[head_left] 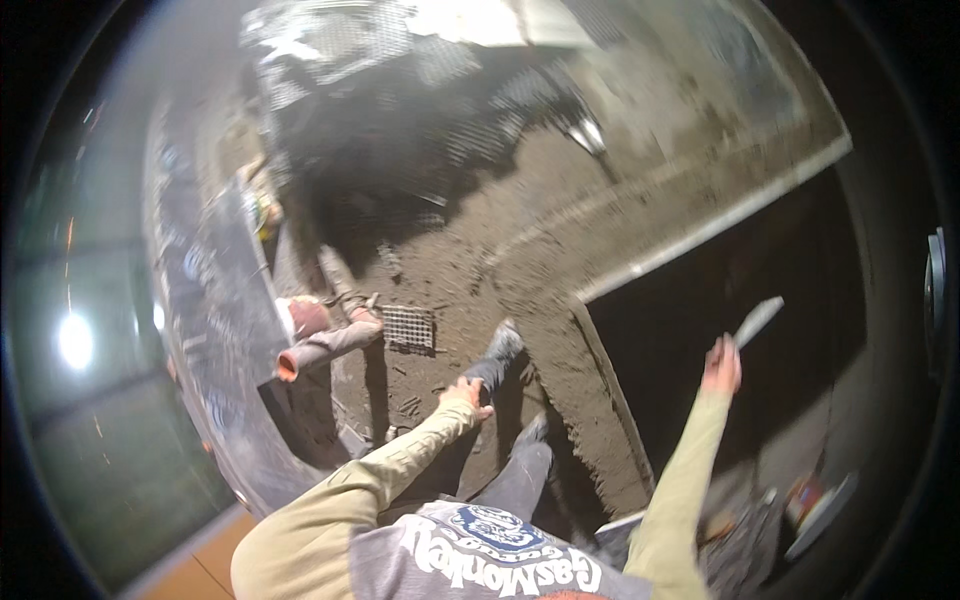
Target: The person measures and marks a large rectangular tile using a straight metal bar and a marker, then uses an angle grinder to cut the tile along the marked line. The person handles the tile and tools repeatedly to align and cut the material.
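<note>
My left hand point(467, 394) lies on my bent left knee, its fingers spread against the trouser leg. Out to the right, my right arm stretches over a dark rectangular surface point(745, 250). A pale, flat, blade-like tool point(759, 321) sticks out of my right hand point(722, 366), which is closed around its near end. The exact kind of tool cannot be made out. Its tip points up and to the right, above the dark surface.
My shoes stand on rough, dirt-covered ground point(470, 290). On the left are pipes, one with an orange opening point(288, 368), and a small grid piece point(409, 329). Dark mesh sheeting point(370, 140) lies beyond. A raised pale edge point(720, 225) borders the dark surface; a bucket-like container point(805, 500) stands lower right.
</note>
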`<action>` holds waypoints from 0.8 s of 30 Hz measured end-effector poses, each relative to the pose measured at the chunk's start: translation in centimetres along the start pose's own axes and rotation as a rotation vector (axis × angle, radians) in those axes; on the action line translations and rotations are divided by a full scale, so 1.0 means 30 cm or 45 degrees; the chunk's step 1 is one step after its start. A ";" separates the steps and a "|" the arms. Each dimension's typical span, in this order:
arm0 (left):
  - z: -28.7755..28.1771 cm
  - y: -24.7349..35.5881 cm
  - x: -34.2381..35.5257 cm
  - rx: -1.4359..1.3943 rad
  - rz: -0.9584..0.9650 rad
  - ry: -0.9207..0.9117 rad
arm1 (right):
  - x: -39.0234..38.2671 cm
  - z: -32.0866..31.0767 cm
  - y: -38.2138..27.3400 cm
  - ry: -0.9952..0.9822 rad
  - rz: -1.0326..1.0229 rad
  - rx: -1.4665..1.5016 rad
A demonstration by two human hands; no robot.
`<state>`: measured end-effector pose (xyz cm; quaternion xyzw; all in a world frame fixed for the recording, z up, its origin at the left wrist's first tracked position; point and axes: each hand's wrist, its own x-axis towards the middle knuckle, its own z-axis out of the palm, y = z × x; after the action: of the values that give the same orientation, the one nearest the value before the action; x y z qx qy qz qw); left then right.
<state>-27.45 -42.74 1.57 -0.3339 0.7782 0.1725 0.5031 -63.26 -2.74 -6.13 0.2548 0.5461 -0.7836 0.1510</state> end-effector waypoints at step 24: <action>0.557 -0.378 -1.468 -0.211 0.553 0.997 | -1.912 0.305 -0.325 -2.186 -1.043 -1.904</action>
<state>3.50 -25.56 34.64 -0.2422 0.9454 0.1965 0.0948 -23.14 -10.18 36.34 -0.6904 0.6265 -0.1781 0.3148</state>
